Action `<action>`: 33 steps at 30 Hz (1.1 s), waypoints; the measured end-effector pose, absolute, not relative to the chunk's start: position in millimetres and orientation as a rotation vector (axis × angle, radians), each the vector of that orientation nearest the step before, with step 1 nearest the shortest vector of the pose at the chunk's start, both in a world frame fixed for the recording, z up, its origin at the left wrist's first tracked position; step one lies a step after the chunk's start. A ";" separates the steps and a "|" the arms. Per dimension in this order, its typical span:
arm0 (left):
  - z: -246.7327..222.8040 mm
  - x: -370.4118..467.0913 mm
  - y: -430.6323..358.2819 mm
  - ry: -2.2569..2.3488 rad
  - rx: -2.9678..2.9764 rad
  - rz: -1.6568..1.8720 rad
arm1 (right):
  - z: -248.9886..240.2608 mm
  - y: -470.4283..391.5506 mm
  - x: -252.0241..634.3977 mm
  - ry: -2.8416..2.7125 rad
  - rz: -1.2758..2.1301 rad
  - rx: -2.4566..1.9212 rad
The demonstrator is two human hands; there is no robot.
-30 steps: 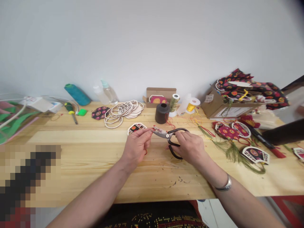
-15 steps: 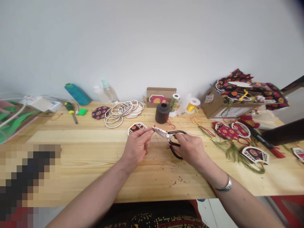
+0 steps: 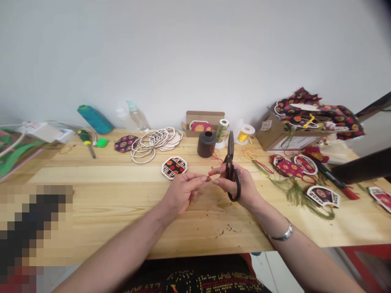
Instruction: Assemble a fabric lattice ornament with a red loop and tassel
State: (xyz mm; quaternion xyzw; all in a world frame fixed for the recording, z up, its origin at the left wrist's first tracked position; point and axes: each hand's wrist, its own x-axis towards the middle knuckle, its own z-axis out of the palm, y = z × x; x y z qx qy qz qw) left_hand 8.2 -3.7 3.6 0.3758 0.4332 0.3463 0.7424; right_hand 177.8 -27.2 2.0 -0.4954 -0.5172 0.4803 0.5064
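Note:
My left hand (image 3: 185,191) pinches a short red cord (image 3: 208,177) between thumb and fingertips, above the wooden table. Close beside it on the right, my right hand (image 3: 240,185) holds black-handled scissors (image 3: 231,162), blades pointing up and away from the cord. The thumb and a finger of that hand are near the cord's end. An ornament (image 3: 174,167) with a pale cut-out frame and dark flowered fabric lies flat just beyond my left hand. Small dark scraps (image 3: 227,232) are scattered in front of my hands.
Behind my hands stand a black thread cone (image 3: 206,144), an olive spool (image 3: 222,132) and a yellow spool (image 3: 245,133). Pale frames (image 3: 143,156) lie back left. At the right are a cardboard box (image 3: 275,136), tasselled ornaments (image 3: 323,196) and a dark pole (image 3: 363,166).
The scissors have swung from pointing left at the cord to pointing upward in my right hand. My right fingertips have come close to my left ones, and my left hand has shifted slightly right.

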 end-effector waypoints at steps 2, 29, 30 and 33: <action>3.9 8.8 -4.1 0.937 0.832 0.727 | 0.7 -27.5 176.7 -1.255 1.155 -1.211; 3.2 5.9 -2.6 0.915 0.883 0.692 | 1.1 -25.0 180.3 -1.073 1.265 -1.209; 3.0 5.9 -2.6 0.915 0.895 0.689 | 1.2 -25.0 180.1 -1.067 1.264 -1.209; 3.2 6.6 -3.1 0.921 0.927 0.686 | 2.2 -24.9 179.6 -1.061 1.271 -1.212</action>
